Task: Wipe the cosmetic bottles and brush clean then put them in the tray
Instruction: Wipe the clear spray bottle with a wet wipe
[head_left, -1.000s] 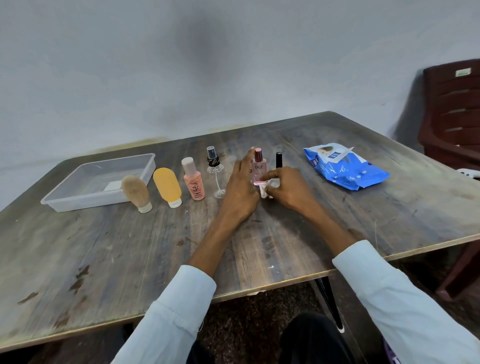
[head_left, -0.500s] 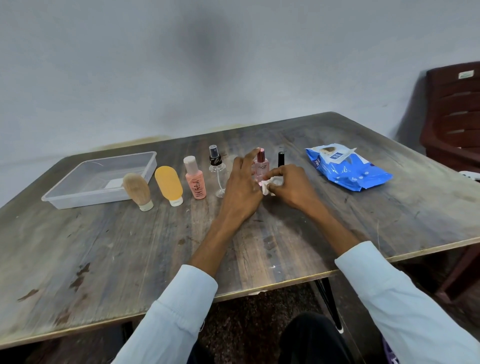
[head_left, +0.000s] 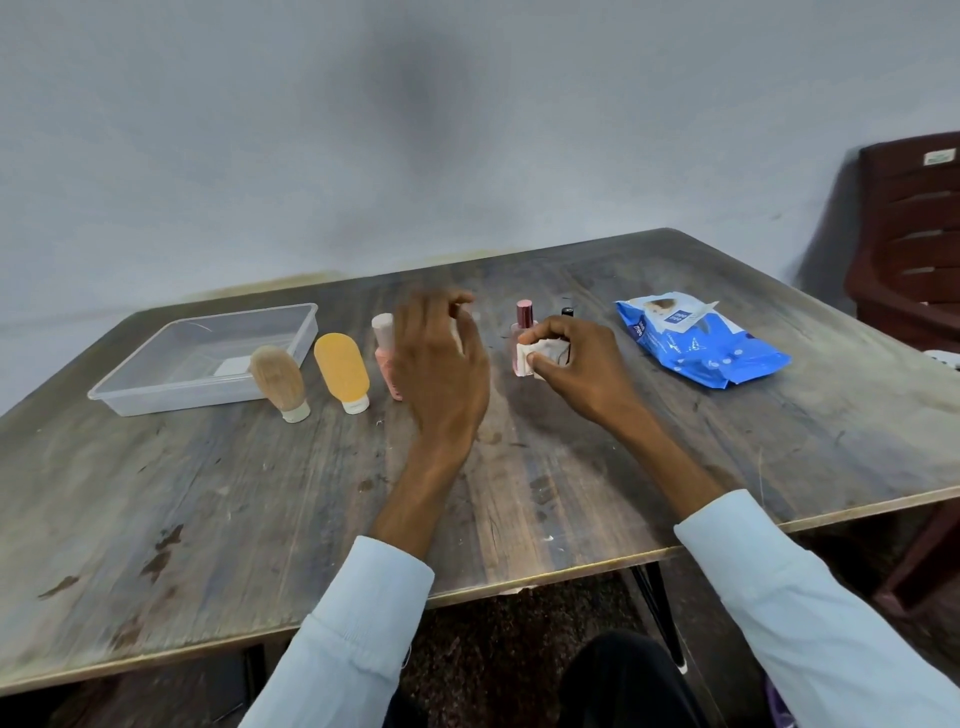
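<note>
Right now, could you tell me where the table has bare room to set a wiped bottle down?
Free: the wide near strip between the bottle row and the table edge, and the tray floor. Crowded: the row from brush to wipes pack, where the left hand and right hand work.

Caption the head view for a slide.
Right hand holds a wipe beside the pink bottle; left hand hovers; tray waits.

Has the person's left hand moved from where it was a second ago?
Yes. The left hand has swung left, away from the small pink glass bottle it was touching, and now covers the clear spray bottle, beside the peach plastic bottle.
</note>
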